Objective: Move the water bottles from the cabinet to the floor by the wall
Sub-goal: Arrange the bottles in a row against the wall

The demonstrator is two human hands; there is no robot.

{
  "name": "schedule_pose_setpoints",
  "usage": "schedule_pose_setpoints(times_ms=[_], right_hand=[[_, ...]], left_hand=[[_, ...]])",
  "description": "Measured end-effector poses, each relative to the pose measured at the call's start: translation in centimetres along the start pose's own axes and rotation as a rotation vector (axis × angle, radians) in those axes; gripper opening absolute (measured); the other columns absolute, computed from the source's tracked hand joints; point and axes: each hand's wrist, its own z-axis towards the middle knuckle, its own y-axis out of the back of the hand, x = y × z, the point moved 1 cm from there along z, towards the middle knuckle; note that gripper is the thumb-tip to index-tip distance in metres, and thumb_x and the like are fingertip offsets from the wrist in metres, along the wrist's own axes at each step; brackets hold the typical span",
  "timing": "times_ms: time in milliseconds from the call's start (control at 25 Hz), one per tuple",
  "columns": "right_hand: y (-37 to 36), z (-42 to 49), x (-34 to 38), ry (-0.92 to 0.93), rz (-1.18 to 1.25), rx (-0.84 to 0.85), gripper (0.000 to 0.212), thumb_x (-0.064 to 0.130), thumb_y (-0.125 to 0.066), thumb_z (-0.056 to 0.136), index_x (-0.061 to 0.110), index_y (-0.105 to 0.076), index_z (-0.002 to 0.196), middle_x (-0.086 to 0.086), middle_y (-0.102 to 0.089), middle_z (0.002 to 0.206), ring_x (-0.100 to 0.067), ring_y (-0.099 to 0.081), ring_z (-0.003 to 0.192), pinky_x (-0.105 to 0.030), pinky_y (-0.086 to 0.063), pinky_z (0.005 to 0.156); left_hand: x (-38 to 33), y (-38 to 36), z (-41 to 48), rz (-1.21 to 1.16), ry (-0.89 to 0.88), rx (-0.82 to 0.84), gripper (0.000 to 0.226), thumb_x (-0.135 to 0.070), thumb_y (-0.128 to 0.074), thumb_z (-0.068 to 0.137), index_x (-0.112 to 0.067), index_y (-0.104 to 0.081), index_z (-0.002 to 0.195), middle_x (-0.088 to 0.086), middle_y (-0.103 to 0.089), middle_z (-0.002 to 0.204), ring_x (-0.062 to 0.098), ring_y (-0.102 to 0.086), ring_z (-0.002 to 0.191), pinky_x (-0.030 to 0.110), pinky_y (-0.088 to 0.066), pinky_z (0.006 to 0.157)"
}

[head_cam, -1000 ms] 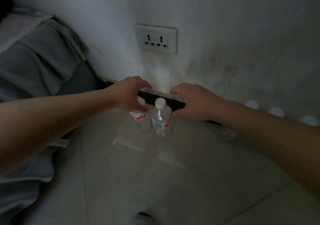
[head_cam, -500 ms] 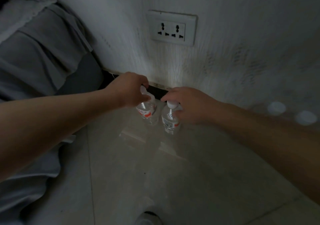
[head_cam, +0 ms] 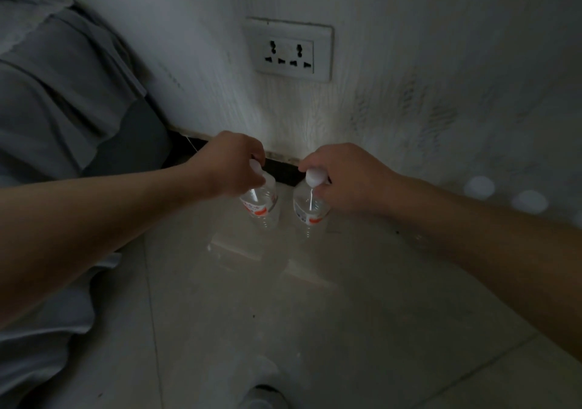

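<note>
Grip status: your left hand (head_cam: 231,164) is curled round the neck of the left water bottle (head_cam: 263,204), with the fingers closed over most of its white cap (head_cam: 255,166). Your right hand (head_cam: 343,178) pinches the right water bottle (head_cam: 310,205) at the neck, thumb and fingers bent round it just below its white cap (head_cam: 315,177), which is fully exposed. Both bottles are clear, carry red-and-white labels, and stand upright side by side with a narrow gap between them. Both sit low on the pale tiled floor (head_cam: 283,298), close in front of the dark skirting strip (head_cam: 282,170) at the foot of the wall (head_cam: 409,62). Whether their bases bear fully on the tile cannot be confirmed. A double socket (head_cam: 289,50) is mounted on the wall above the bottles. Grey fabric (head_cam: 63,93) lies to your left, and a shoe (head_cam: 263,397) shows at the bottom edge.
</note>
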Motion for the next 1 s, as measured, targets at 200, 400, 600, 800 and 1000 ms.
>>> schedule_pose_setpoints(times_ms=[200, 400, 600, 800, 1000], right_hand=[[1.4, -1.7, -0.9, -0.036, -0.011, -0.038, 0.030, 0.019, -0.060, 0.084, 0.015, -0.068, 0.112, -0.005, -0.068, 0.109, -0.022, -0.061, 0.099, -0.041, -0.050, 0.087], [3.0, -3.7, -2.1, -0.108, -0.036, -0.034, 0.033, 0.027, -0.066, 0.080, 0.014, -0.068, 0.111, -0.005, -0.068, 0.108, -0.023, -0.061, 0.099, -0.041, -0.050, 0.087], [3.4, -5.3, -3.7, -0.157, -0.049, -0.059, 0.034, 0.026, -0.066, 0.080, 0.017, -0.069, 0.113, -0.003, -0.069, 0.109, -0.020, -0.062, 0.099, -0.039, -0.051, 0.086], [3.9, -6.4, -4.9, -0.189, -0.045, -0.071, 0.031, 0.028, -0.068, 0.080, 0.018, -0.069, 0.109, 0.000, -0.069, 0.104, -0.017, -0.061, 0.094, -0.034, -0.050, 0.081], [4.4, -7.1, -6.0, -0.205, -0.078, -0.080, 0.027, 0.033, -0.070, 0.078, 0.017, -0.070, 0.100, -0.001, -0.069, 0.095, -0.019, -0.062, 0.087, -0.034, -0.050, 0.076]], left_hand=[[-2.4, 0.1, 0.0, -0.031, -0.001, 0.040, 0.022, -0.023, -0.075, 0.077, -0.021, -0.069, 0.098, -0.002, -0.063, 0.094, 0.017, -0.061, 0.085, 0.026, -0.046, 0.066], [-5.7, -0.2, 0.4, -0.024, -0.023, 0.039, 0.019, -0.025, -0.076, 0.076, -0.022, -0.068, 0.093, -0.004, -0.058, 0.089, 0.016, -0.057, 0.083, 0.023, -0.040, 0.058], [-8.1, -0.8, 1.2, -0.035, -0.062, 0.041, 0.017, -0.026, -0.076, 0.073, -0.021, -0.068, 0.087, -0.008, -0.056, 0.078, 0.011, -0.056, 0.074, 0.022, -0.040, 0.055], [-10.6, -1.0, 1.9, -0.045, -0.097, 0.036, 0.015, -0.026, -0.075, 0.074, -0.018, -0.067, 0.083, -0.010, -0.057, 0.075, 0.012, -0.058, 0.075, 0.021, -0.040, 0.056], [-12.7, -1.2, 2.5, -0.078, -0.121, 0.049, 0.018, -0.027, -0.076, 0.076, -0.013, -0.068, 0.085, 0.000, -0.066, 0.081, 0.014, -0.063, 0.070, 0.032, -0.057, 0.068]])
